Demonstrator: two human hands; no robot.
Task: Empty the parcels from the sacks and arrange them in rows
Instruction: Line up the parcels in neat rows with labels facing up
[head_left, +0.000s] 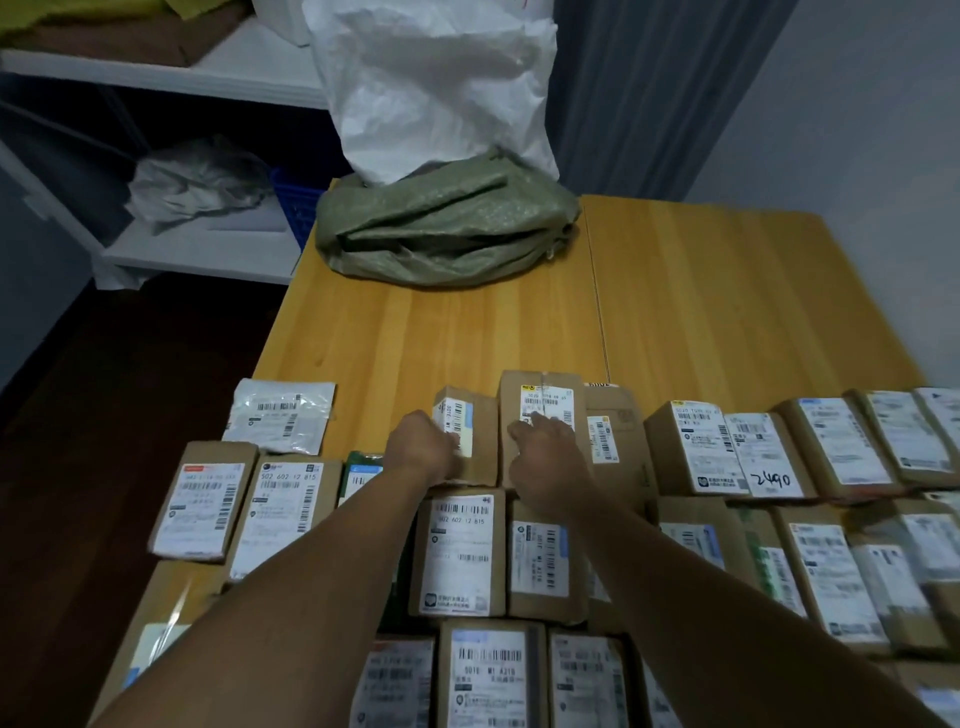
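left hand (423, 441) curled round the small box (480, 431) just right of it; right hand (545, 457) gripped the taller box (550, 395) ahead, long axis pointing away.

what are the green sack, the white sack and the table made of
Green sack: looks like woven plastic, matte, with a visible weave and stiff folds.
White sack: likely the same weave, slightly glossy, crinkled.
Table: wood or wood veneer, smooth, with pale grain stripes.

Dim indoor light, soft focus, labels blurred, wide-angle bend at edges, dark left floor (104, 389)
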